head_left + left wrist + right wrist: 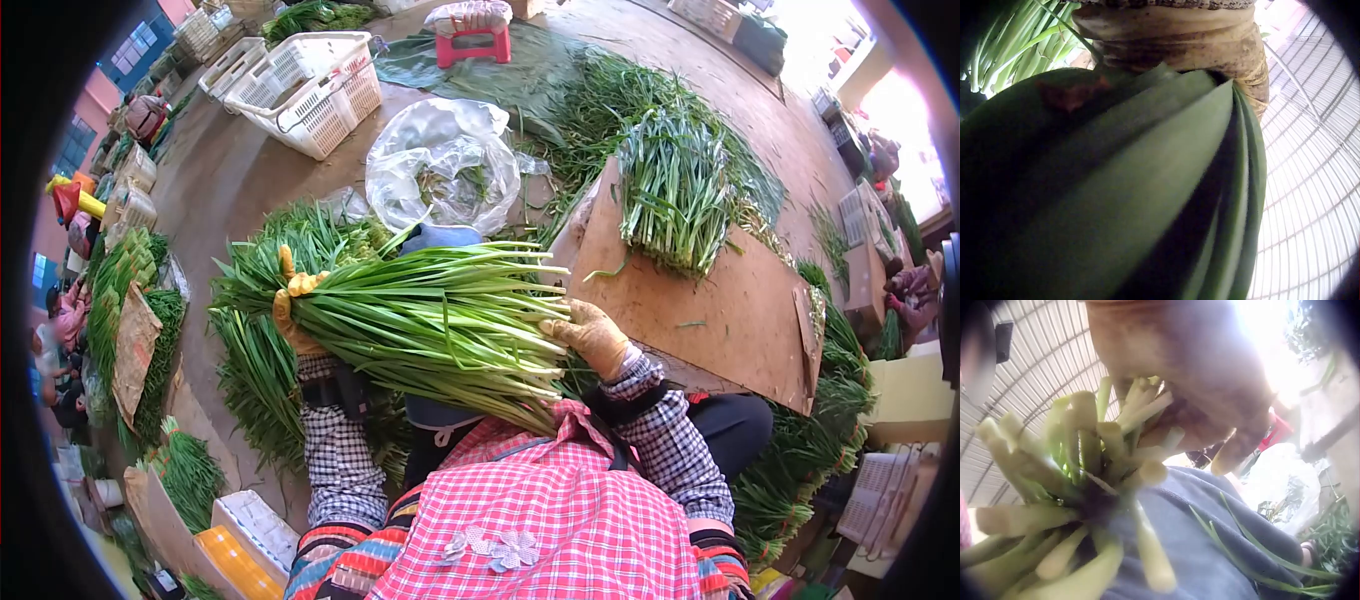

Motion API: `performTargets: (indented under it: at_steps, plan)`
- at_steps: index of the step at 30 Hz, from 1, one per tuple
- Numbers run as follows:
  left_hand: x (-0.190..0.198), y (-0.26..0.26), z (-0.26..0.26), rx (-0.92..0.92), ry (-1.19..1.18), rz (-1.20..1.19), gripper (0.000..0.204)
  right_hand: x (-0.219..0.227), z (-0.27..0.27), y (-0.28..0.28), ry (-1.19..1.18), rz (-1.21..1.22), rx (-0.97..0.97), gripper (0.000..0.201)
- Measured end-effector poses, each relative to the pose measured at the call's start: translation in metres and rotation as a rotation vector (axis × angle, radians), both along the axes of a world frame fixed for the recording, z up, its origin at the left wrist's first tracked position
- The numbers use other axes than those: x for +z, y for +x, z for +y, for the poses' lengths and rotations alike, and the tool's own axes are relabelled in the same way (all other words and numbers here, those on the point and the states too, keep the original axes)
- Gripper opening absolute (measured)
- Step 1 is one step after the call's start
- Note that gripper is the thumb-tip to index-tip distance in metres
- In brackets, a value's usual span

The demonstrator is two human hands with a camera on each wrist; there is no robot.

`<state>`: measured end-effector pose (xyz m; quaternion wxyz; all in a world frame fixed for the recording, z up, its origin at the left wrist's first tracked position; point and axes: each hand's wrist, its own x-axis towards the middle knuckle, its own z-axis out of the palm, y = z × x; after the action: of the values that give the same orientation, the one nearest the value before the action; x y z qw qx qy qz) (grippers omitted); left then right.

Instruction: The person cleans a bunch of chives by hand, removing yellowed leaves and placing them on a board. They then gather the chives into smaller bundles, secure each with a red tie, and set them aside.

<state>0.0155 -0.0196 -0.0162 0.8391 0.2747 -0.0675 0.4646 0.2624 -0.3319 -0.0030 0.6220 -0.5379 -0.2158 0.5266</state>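
Observation:
A thick bundle of garlic chives lies sideways before my torso, leaf tips to the left and pale cut stem ends to the right. My left hand, in a stained yellowish glove, grips the leafy end. Broad leaves close to the camera fill much of the left wrist view, below the glove. At the other end my right hand, gloved too, holds stems with its fingertips. The right wrist view shows pale stem ends fanning out, several running into the curled fingers of that glove.
More loose chives lie below and left of the bundle. To the right, a pile of chives sits on a brown board. Ahead are a clear plastic bag, a white crate and a red stool.

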Motion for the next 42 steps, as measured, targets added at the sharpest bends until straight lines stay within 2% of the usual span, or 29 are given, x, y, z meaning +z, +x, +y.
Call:
performTargets:
  at_steps: [1,2,4,7,8,10,13,16,17,19,22,23,24,26,29,30,31,32,35,38,39,40,42]
  plan:
    - [-0.001,-0.001,0.0,0.004,0.0,-0.011,0.065,0.002,-0.005,0.001,-0.006,0.0,-0.038,0.027]
    - [-0.002,-0.001,0.001,0.007,0.0,-0.022,0.065,-0.025,-0.02,0.019,-0.136,-0.111,0.005,0.021]
    - [-0.005,-0.001,0.005,0.006,-0.013,-0.04,0.065,-0.03,-0.044,0.033,-0.467,-0.624,0.112,0.022]
    - [-0.011,-0.008,0.007,0.007,-0.037,-0.047,0.065,-0.015,-0.076,0.029,-0.915,-1.171,0.602,0.029]
    - [-0.011,-0.008,0.008,0.005,-0.031,-0.047,0.065,-0.01,-0.082,0.027,-0.998,-1.161,0.724,0.036]
    - [-0.012,-0.008,0.006,0.017,-0.031,-0.035,0.064,-0.009,-0.093,0.021,-0.714,-0.986,0.335,0.035]
    - [-0.006,-0.005,0.003,0.034,-0.031,-0.013,0.063,0.022,-0.061,0.017,-0.407,-0.819,0.019,0.035]
    - [-0.009,-0.006,0.009,-0.014,-0.019,-0.014,0.063,0.011,-0.036,0.029,-0.111,-1.267,-0.244,0.044]
    - [-0.012,-0.007,0.015,-0.059,0.045,-0.053,0.065,0.008,-0.029,0.039,-0.141,-1.346,-0.274,0.047]
    - [-0.009,-0.007,0.01,-0.018,0.023,-0.027,0.064,0.0,-0.018,0.053,-0.204,-1.502,-0.326,0.052]
    - [-0.01,-0.009,0.009,0.014,0.008,-0.006,0.063,-0.046,-0.018,0.066,-0.418,-1.517,-0.089,0.055]
    - [-0.011,-0.011,0.01,0.022,0.007,0.0,0.063,-0.037,-0.02,0.048,-0.341,-1.656,0.025,0.051]
    - [-0.011,-0.011,0.01,0.023,0.0,-0.006,0.063,-0.016,-0.018,0.038,-0.294,-1.473,0.316,0.042]
    - [-0.011,-0.011,0.008,0.025,-0.021,-0.013,0.063,-0.007,-0.031,0.025,-0.352,-0.801,0.468,0.032]
    - [-0.013,-0.013,0.009,0.013,-0.051,-0.007,0.063,0.018,-0.042,0.02,-0.393,-0.791,0.175,0.031]
    - [-0.013,-0.013,0.01,0.013,-0.056,0.002,0.063,0.007,-0.044,0.023,-0.271,-0.765,0.091,0.032]
    - [-0.014,-0.013,0.013,-0.032,0.033,-0.014,0.061,0.002,-0.046,0.023,-0.197,-0.63,0.061,0.031]
    - [-0.013,-0.013,0.013,-0.015,0.012,0.0,0.061,0.0,-0.048,0.022,-0.124,-0.493,0.029,0.03]
    - [-0.007,-0.01,0.007,0.026,-0.035,0.023,0.062,0.031,-0.038,-0.005,-0.09,-0.826,-0.278,0.025]
    - [-0.002,-0.01,0.001,0.059,-0.041,0.018,0.063,0.057,-0.032,-0.015,0.084,-1.157,-0.26,0.024]
    - [-0.001,-0.01,0.001,0.062,-0.035,0.022,0.063,0.066,-0.027,-0.022,0.067,-1.251,-0.203,0.025]
    - [0.0,-0.009,0.002,0.061,-0.028,0.024,0.063,0.08,-0.021,-0.025,-0.133,-1.315,0.06,0.03]
    - [0.002,-0.007,0.001,0.048,-0.044,0.031,0.064,0.076,-0.007,-0.036,-0.116,-1.468,0.136,0.033]
